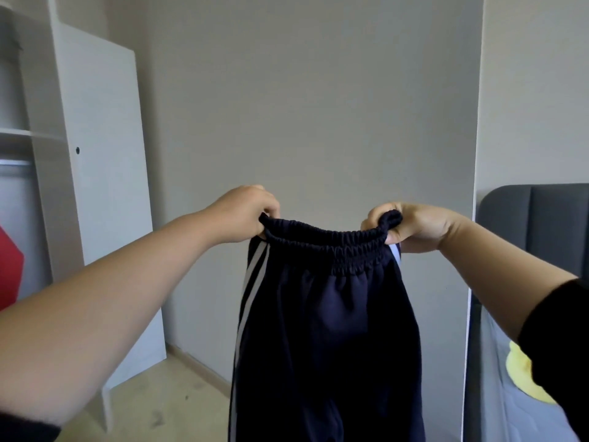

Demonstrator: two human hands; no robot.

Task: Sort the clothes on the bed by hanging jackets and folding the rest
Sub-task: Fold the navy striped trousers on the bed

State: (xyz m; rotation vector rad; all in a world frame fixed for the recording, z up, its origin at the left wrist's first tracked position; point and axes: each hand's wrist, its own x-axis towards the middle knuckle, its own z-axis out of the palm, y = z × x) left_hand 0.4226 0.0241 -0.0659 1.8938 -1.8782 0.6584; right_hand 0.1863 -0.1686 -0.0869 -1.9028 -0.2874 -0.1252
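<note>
Left forearm (95,314) nearest lens, bare, reaching forward. Dark track trousers (328,330) with white side stripes hang in mid-air between both hands, clear of bed (510,393) at right; legs run out of frame below. Left hand (245,215) pinches one waistband end, fingers curled. Right hand (414,228) bunches other end in curled fingers. Risks: unseen hems may drag on floor; slip at either end of gathered elastic waistband (331,244) drops garment sideways; unaligned legs give crooked fold.

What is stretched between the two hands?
In the head view, the elastic waistband of the navy striped pants spans from the left hand to the right hand; both hands grip it.
</note>
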